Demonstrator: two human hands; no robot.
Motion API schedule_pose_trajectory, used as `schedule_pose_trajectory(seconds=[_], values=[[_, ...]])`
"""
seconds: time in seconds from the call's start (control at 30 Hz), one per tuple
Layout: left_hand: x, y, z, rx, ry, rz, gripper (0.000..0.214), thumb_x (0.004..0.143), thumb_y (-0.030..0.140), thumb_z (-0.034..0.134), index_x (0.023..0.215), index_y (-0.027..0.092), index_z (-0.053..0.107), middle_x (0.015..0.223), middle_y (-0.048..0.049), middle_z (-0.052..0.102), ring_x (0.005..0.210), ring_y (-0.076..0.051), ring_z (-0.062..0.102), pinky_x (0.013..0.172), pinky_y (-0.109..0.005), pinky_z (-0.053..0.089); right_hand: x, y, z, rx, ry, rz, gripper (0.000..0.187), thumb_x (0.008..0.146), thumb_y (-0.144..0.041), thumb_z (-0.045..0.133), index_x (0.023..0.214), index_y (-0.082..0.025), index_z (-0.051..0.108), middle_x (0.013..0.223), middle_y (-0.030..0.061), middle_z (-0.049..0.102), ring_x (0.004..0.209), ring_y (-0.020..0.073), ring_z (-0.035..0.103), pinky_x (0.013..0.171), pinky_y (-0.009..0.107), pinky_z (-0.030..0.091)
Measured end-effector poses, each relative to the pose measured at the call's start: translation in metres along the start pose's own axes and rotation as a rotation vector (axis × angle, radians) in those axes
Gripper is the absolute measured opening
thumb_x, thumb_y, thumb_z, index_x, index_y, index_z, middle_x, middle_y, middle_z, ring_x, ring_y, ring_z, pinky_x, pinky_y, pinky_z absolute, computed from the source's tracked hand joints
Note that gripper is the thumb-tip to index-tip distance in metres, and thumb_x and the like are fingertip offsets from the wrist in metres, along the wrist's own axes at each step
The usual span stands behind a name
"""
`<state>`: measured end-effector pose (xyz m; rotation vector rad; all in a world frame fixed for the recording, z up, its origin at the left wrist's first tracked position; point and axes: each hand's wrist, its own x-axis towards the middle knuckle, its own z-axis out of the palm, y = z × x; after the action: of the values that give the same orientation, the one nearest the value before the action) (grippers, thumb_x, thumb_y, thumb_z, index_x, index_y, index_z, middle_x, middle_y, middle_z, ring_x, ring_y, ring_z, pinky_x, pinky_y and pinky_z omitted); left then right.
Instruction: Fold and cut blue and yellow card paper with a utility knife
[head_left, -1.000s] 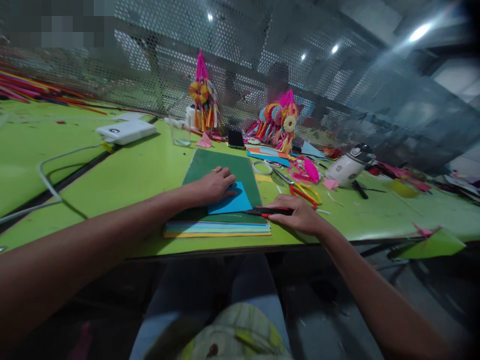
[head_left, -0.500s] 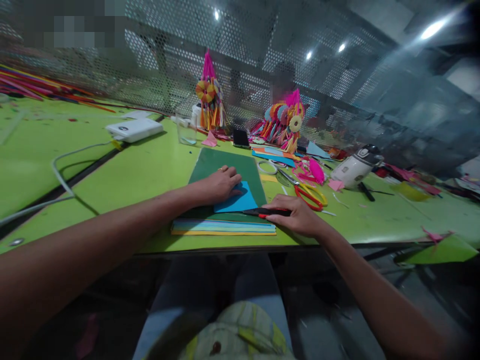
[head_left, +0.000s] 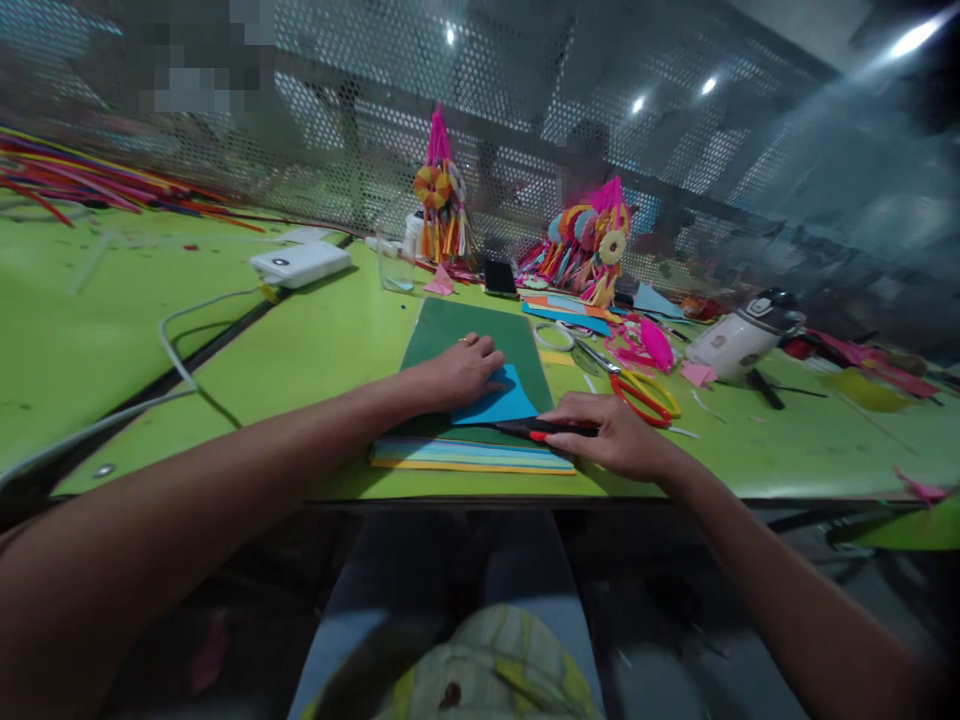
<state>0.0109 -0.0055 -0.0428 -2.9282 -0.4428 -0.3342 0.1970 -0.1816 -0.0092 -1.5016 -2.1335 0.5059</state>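
Note:
My left hand (head_left: 471, 368), a ring on one finger, presses down on a folded blue paper (head_left: 504, 402) with its fingers laid over the sheet. Under the paper is a dark green cutting mat (head_left: 474, 318). In my right hand (head_left: 611, 435) is a black and red utility knife (head_left: 559, 430), held low and pointing left. Its blade end lies along the near edge of the blue paper; whether it is inside the fold I cannot tell. A stack of coloured paper (head_left: 472, 456) sits at the mat's near side, by the table edge.
Yellow-and-red-handled scissors (head_left: 641, 400) lie right of the mat, near a roll of tape (head_left: 553, 336). Farther back are a phone (head_left: 500, 278), a plastic cup (head_left: 396, 262), tasselled paper ornaments (head_left: 442, 200) and a white bottle (head_left: 742, 338). A white power bank (head_left: 301, 263) trails a cable at left.
The camera view has turned a little left, so everything appears farther right. My hands, the blue paper and the utility knife keep nearly the same places relative to the mat.

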Motion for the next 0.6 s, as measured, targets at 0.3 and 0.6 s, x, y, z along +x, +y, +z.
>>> schedule_pose_trajectory(seconds=[0.3,0.6], values=[[-0.0003,0.0026,-0.003,0.002,-0.017,0.0,0.029,0.094,0.038,0.048,0.104,0.013,0.058,0.099,-0.0114,0.056,0.093,-0.025,0.049,0.086,-0.034,0.036,0.0051,-0.002,0.0051,-0.017,-0.003,-0.026,0.025,0.089,-0.03,0.061,0.107,-0.018,0.072,0.091,0.008,0.069,0.082,0.0172,0.062,0.072,0.028,0.046],[-0.0008,0.0042,-0.0055,0.029,-0.014,0.001,0.029,0.095,0.039,0.048,0.102,0.013,0.059,0.1,-0.0114,0.057,0.094,-0.025,0.049,0.086,-0.033,0.036,-0.0001,-0.0067,0.0072,0.014,0.007,0.011,0.026,0.089,-0.034,0.061,0.106,-0.018,0.072,0.091,0.0079,0.07,0.081,0.0173,0.063,0.07,0.028,0.047]])
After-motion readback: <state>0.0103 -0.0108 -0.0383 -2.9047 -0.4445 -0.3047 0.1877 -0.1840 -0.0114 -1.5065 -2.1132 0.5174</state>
